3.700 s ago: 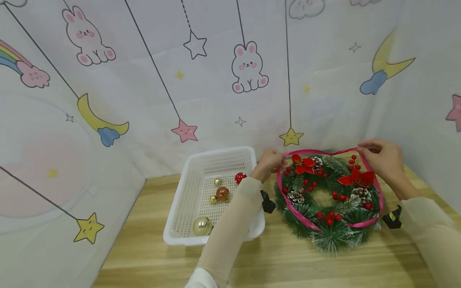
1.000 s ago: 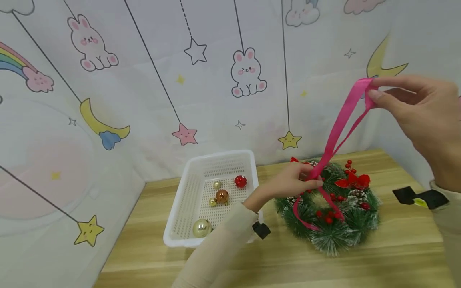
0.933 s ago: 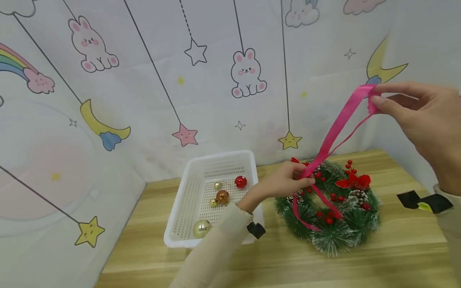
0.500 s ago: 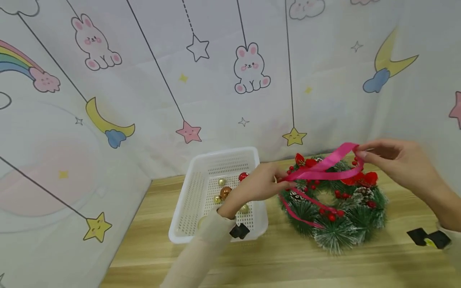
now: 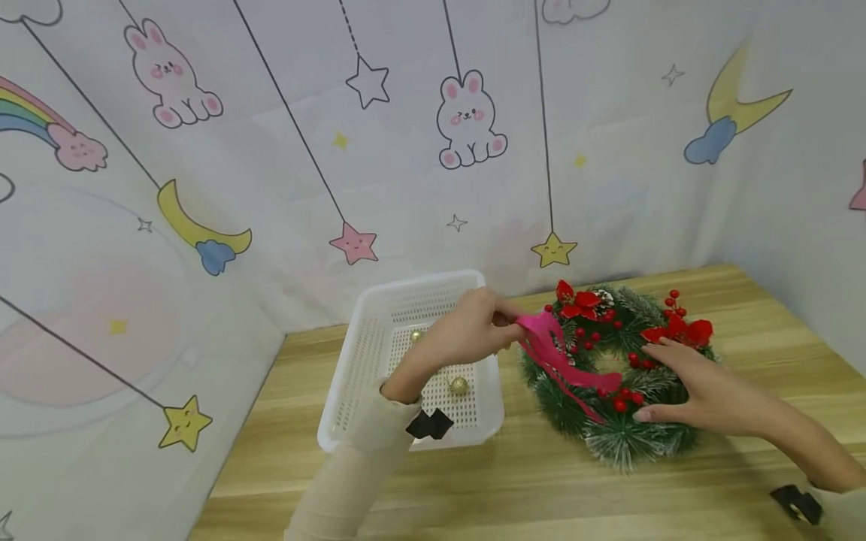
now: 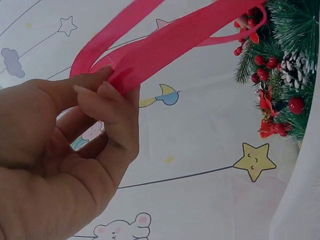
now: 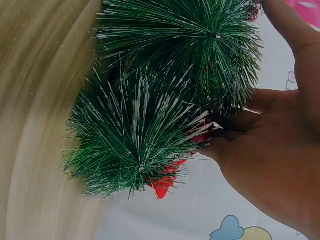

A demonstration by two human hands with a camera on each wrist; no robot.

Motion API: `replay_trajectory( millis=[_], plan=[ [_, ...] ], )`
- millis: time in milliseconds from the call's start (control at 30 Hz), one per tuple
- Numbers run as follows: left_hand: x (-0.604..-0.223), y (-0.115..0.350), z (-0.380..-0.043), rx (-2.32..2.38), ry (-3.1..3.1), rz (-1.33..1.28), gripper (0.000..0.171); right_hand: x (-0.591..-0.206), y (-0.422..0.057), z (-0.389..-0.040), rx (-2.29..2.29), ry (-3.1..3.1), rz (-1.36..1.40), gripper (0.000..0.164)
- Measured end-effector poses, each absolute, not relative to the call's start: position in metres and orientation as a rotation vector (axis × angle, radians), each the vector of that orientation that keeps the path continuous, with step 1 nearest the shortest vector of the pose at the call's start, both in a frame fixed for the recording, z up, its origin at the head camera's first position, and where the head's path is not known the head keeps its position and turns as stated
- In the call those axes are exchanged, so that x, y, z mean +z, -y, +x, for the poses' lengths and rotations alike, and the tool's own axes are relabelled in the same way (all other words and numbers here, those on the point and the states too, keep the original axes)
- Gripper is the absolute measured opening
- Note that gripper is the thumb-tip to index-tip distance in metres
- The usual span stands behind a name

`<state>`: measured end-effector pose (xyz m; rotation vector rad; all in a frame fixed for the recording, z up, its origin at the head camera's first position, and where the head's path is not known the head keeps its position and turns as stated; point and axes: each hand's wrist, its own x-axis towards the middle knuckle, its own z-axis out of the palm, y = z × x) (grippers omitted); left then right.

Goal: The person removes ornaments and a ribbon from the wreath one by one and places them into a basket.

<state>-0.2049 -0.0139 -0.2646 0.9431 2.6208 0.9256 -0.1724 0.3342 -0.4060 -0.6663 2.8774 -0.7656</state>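
Observation:
My left hand point(image 5: 467, 327) pinches a bright pink ribbon point(image 5: 540, 330) between thumb and fingertips, above the right rim of the white basket. In the left wrist view the ribbon point(image 6: 170, 47) hangs in folded loops from the fingertips. Its loose ends drop over the left part of a green wreath point(image 5: 625, 443) with red flowers, berries and frosted pinecones. My right hand point(image 5: 710, 391) lies over the wreath's right side, thumb and fingers spread. In the right wrist view its fingertips dip behind the frosted needles point(image 7: 140, 115), partly hidden.
A white plastic basket point(image 5: 338, 391) stands left of the wreath, holding gold baubles point(image 5: 458, 386); the left arm covers part of it. Both are on a wooden table point(image 5: 541, 496). A cartoon-printed cloth point(image 5: 406, 188) hangs behind and at the left.
Earlier both hands held the ribbon round the wreath, then it was lifted off and drawn leftward. The right hand has released it and come down onto the wreath; the left keeps it.

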Motion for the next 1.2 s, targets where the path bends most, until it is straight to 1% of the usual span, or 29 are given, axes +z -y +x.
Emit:
replay_trajectory(
  millis=[200,467,633,833,1033,1200],
  plan=[
    [-0.250,0.021,-0.205,0.971,-2.635,0.870,0.028,-0.408,-0.334,-0.173,-0.769,-2.871,-0.696,0.097],
    [-0.226,0.036,-0.207,0.925,-2.745,0.867,0.025,-0.410,-0.336,-0.172,-0.777,-2.866,-0.696,0.097],
    [-0.214,0.040,-0.204,0.852,-2.789,0.913,0.027,-0.410,-0.339,-0.172,-0.773,-2.867,-0.676,0.097],
    [-0.208,0.049,-0.202,0.865,-2.828,0.891,0.030,-0.408,-0.338,-0.173,-0.766,-2.865,-0.668,0.099],
    [-0.204,0.065,-0.200,0.860,-2.884,0.811,0.027,-0.407,-0.336,-0.175,-0.750,-2.871,-0.669,0.098],
    [-0.187,0.088,-0.195,0.941,-2.947,0.712,0.029,-0.409,-0.337,-0.177,-0.741,-2.857,-0.692,0.099]
  ],
)
